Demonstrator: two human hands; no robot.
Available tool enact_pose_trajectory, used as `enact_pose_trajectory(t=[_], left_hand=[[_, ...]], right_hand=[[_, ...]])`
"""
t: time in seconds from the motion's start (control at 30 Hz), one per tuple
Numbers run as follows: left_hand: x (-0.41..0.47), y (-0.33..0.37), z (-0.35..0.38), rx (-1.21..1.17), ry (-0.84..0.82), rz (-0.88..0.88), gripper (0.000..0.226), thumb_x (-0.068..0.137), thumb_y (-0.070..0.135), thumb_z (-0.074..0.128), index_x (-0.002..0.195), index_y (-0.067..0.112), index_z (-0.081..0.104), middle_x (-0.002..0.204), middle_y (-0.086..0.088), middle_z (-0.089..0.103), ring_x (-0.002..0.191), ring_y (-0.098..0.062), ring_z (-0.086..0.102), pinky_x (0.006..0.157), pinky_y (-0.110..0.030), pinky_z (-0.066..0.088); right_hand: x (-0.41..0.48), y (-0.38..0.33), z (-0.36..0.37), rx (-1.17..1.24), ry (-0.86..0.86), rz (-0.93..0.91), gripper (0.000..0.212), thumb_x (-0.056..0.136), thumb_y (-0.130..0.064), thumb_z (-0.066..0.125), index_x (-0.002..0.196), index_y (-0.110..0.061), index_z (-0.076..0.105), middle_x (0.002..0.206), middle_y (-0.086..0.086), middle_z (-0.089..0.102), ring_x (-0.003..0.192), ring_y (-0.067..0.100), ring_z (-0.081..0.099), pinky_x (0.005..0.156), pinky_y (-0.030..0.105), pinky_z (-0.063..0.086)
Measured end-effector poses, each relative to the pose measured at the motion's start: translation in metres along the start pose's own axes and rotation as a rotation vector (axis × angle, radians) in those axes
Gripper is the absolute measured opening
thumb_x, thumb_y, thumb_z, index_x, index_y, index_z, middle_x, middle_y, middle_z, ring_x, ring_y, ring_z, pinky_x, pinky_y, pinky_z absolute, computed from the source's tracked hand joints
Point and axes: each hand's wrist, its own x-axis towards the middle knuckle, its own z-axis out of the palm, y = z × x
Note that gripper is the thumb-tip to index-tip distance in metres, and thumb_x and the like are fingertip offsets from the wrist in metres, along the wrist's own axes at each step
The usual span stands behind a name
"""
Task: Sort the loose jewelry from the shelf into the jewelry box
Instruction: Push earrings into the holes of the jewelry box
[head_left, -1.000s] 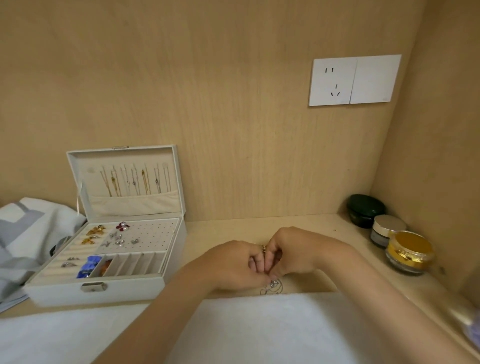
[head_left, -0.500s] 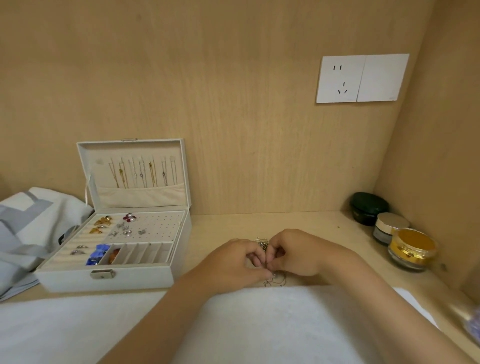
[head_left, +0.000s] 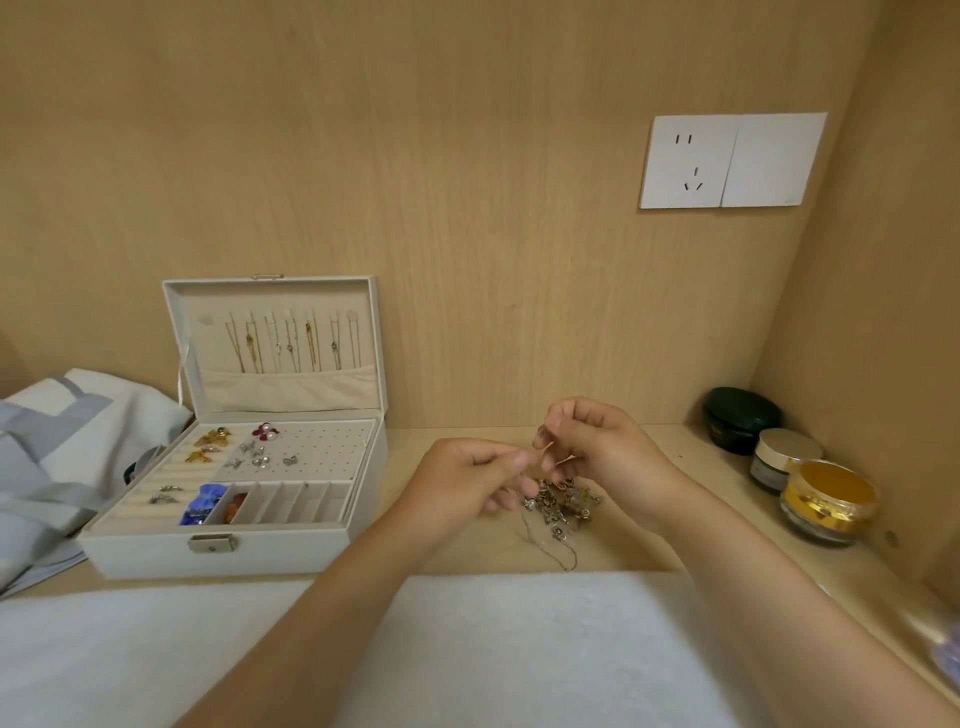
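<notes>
Separating one item from the tangle appears to be the step in hand.

Nearest: a white cloth (head_left: 519, 649), soft and matte, covers the front of the shelf (head_left: 675, 545). Just past its edge a fine chain (head_left: 545, 545) trails out of the pile (head_left: 561, 504). The pile is a knot of small metal items, silver and bronze in tone, lying on bare pale wood.

Above the pile, the left hand (head_left: 467, 488) and right hand (head_left: 597, 447) each pinch a small thin piece (head_left: 553, 457) between thumb and fingertip, other fingers curled. It is held clear of the shelf. Its type is too small to tell.

Recommendation: keep both pinches light, since thin wire would likely bend. Draw the piece upward slowly so hooks do not drag neighbours along. Check that it hangs free before carrying it left.

Further left stands the box (head_left: 234, 556), pale, leather-look, with a metal clasp. It is open. Padded ring rolls hold rings, a perforated panel holds studs, and most of the narrow slots look vacant. Its upright lid (head_left: 208, 306) carries hanging chains above a pocket.

Far right: three round jars (head_left: 826, 499), glossy, grouped in the corner. A smooth white socket (head_left: 685, 161) is set in the back panel.
</notes>
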Motion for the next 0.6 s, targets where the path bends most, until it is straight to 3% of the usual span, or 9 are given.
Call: enact_pose_trajectory(t=[0.17, 0.3, 0.4, 0.5, 0.6], left_hand=[[0.001, 0.004, -0.004, 0.162, 0.234, 0.133, 0.022, 0.095, 0.018, 0.062, 0.077, 0.022, 0.073, 0.077, 0.004, 0.075, 0.069, -0.02, 0.062, 0.074, -0.034, 0.05], [0.004, 0.018, -0.016, -0.103, 0.24, 0.064, 0.025, 0.099, 0.009, 0.049, 0.076, 0.012, 0.06, 0.052, -0.001, 0.048, 0.064, -0.021, 0.059, 0.07, -0.03, 0.045], [0.0, 0.031, -0.029, -0.256, 0.123, 0.054, 0.023, 0.102, 0.012, 0.045, 0.082, 0.009, 0.056, 0.051, -0.001, 0.035, 0.049, -0.021, 0.047, 0.054, -0.026, 0.04], [-0.003, 0.044, -0.042, -0.24, 0.085, 0.07, 0.024, 0.102, 0.015, 0.045, 0.084, 0.011, 0.059, 0.055, -0.001, 0.035, 0.045, -0.017, 0.036, 0.049, -0.025, 0.027], [-0.006, 0.058, -0.055, -0.183, 0.067, 0.09, 0.023, 0.102, 0.016, 0.046, 0.084, 0.012, 0.06, 0.058, 0.0, 0.04, 0.046, -0.015, 0.036, 0.046, -0.025, 0.018]], right_hand=[[0.004, 0.0, 0.002, 0.242, 0.03, 0.048, 0.017, 0.105, -0.015, 0.044, 0.09, -0.01, 0.049, 0.079, 0.015, 0.065, 0.069, 0.027, 0.064, 0.07, 0.036, 0.052], [0.005, -0.002, 0.002, 0.324, 0.005, 0.06, 0.017, 0.104, -0.014, 0.044, 0.087, -0.014, 0.047, 0.061, 0.006, 0.048, 0.05, 0.021, 0.044, 0.063, 0.037, 0.047], [0.004, -0.006, 0.002, 0.19, -0.006, 0.087, 0.016, 0.103, -0.016, 0.046, 0.087, -0.017, 0.047, 0.061, 0.002, 0.04, 0.047, 0.015, 0.025, 0.045, 0.025, 0.029], [0.007, -0.008, 0.004, 0.014, -0.061, 0.084, 0.007, 0.1, -0.019, 0.052, 0.096, -0.016, 0.057, 0.06, -0.001, 0.039, 0.046, 0.012, 0.022, 0.045, 0.021, 0.018], [0.008, -0.012, 0.012, -0.113, -0.131, 0.077, 0.014, 0.098, -0.021, 0.06, 0.107, -0.015, 0.069, 0.054, -0.005, 0.031, 0.047, 0.011, 0.022, 0.045, 0.021, 0.017]])
